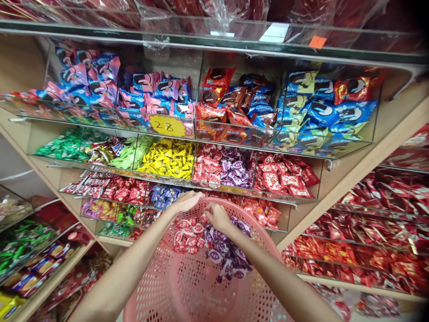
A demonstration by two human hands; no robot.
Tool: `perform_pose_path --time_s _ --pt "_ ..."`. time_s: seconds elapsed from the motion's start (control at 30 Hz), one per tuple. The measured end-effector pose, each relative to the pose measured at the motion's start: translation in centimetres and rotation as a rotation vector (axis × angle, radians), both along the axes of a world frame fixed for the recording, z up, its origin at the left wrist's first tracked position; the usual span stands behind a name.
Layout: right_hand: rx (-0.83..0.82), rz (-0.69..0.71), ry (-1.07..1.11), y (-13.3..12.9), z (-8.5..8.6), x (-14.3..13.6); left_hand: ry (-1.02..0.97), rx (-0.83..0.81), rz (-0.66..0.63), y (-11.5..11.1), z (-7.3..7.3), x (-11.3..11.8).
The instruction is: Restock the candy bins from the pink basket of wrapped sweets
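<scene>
A pink perforated plastic basket is tilted toward me against the front of the candy shelves. My left hand grips its far rim, the fingers over the edge. Inside the basket, just below that rim, my right hand has its fingers curled in. Whatever they hold is hidden. Red-and-white wrapped candies lie in the basket left of my right hand, and purple-and-white wrapped candies lie below and to the right of it. The same two kinds of candy share a shelf bin above the basket.
Clear-fronted shelves hold blue and red cookie packs, yellow candies, green candies and red packets. A yellow price tag reads 28. More stocked shelves stand at right and left.
</scene>
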State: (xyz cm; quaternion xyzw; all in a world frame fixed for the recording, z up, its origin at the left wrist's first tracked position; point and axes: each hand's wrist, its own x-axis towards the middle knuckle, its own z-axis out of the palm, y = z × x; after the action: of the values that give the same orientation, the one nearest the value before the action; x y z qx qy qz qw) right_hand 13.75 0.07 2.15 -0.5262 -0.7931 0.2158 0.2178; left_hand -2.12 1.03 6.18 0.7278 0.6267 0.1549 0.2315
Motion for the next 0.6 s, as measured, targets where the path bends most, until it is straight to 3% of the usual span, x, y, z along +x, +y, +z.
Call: perform_pose_path --time_s 0.23,0.37,0.6 --pt "-0.263 0.011 0.126 0.5 -2.1 -1.6 0.022 0.012 -0.013 -0.1 0.0 0.0" --pt "-0.332 0.008 0.091 0.7 -2.7 -2.2 0.042 0.011 0.024 0.0 -0.4 -0.1" --pt "-0.205 -0.036 -0.136 0.3 -2.0 -2.3 0.033 0.015 0.003 0.2 -0.8 -0.4"
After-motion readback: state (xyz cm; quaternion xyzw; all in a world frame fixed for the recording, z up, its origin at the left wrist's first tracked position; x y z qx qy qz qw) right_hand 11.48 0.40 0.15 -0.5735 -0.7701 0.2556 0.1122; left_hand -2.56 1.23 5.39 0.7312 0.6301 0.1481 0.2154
